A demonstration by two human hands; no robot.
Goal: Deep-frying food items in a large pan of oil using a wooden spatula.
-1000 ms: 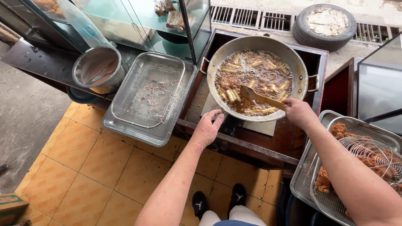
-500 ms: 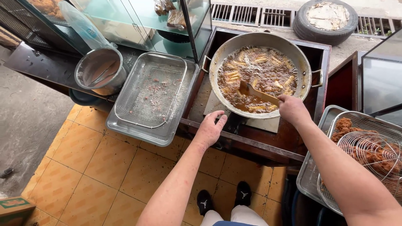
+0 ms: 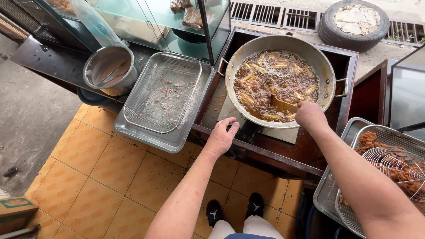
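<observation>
Two hands work: the right hand (image 3: 310,116) closes its fingers on a wooden spatula (image 3: 283,104) in the frying pan (image 3: 280,82); the left hand (image 3: 222,136) rests open-fingered on the stove edge (image 3: 261,148).

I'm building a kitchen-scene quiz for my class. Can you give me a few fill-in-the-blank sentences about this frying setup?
1. The right hand holds a wooden ____ in the wok.
2. The left hand rests on the ____ of the stove cabinet.
3. The wire rack left of the wok sits in a metal ____.
Missing words: spatula; edge; tray
</observation>
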